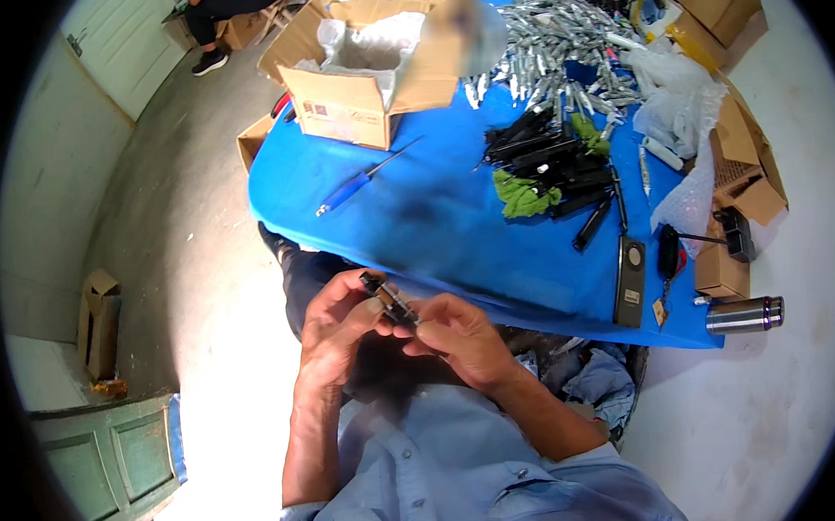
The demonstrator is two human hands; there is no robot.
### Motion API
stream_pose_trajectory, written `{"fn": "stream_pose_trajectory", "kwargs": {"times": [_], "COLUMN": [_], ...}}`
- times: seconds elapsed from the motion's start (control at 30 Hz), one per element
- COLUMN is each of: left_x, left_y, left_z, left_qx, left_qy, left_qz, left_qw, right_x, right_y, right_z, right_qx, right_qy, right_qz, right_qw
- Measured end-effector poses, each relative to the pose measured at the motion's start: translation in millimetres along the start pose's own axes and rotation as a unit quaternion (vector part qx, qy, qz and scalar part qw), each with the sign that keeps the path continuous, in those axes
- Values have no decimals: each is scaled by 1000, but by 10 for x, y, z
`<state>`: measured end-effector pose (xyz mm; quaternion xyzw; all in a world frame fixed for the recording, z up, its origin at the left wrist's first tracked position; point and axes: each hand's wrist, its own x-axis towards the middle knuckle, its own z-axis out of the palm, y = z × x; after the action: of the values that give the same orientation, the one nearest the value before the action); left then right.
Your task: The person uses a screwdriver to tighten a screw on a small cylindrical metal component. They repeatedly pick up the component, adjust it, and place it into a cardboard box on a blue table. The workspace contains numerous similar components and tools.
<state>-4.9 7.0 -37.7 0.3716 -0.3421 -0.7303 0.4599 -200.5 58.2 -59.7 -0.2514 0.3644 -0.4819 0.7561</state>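
Close to my body, at the table's near edge, I hold a short black cylindrical part (pixel 389 297) with a brownish middle section and a metallic band. My left hand (pixel 332 325) pinches its upper end between thumb and fingers. The fingertips of my right hand (pixel 466 340) close on its lower end, hiding part of it. The part is tilted, its upper end toward the left. Beyond my hands, a blue-handled screwdriver (pixel 347 191) lies on the blue-covered table (pixel 416 223). To its right is a heap of slim black tubes (pixel 548 157) with green cloth (pixel 524 195) under and beside it.
An opened cardboard box (pixel 341 105) with plastic lining stands at the far left. Many silvery pieces (pixel 557 45) are piled behind the tubes. Bubble wrap (pixel 686 104), a flat dark device (pixel 631 284), keys (pixel 667 254) and a steel flask (pixel 744 315) line the right. A seated person (pixel 225 10) is far left.
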Motion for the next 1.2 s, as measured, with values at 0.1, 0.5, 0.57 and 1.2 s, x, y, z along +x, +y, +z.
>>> {"fn": "stream_pose_trajectory", "kwargs": {"times": [0.1, 0.5, 0.57, 1.2], "left_x": [27, 145, 150, 59], "left_y": [-9, -291, -290, -209], "left_z": [-45, -74, -104, -308], "left_qx": [-3, 31, 54, 91], "left_qy": [-2, 13, 8, 37], "left_qz": [-3, 19, 13, 11], "left_qw": [1000, 999, 998, 995], "right_x": [2, -193, -343, -1112], "right_y": [-16, -498, -813, -2709], "right_z": [13, -216, -314, -1824], "right_qx": [-15, -42, -117, -317], "right_qy": [11, 84, 166, 404], "right_qz": [9, -170, -273, -378], "right_qw": [1000, 981, 941, 770]}}
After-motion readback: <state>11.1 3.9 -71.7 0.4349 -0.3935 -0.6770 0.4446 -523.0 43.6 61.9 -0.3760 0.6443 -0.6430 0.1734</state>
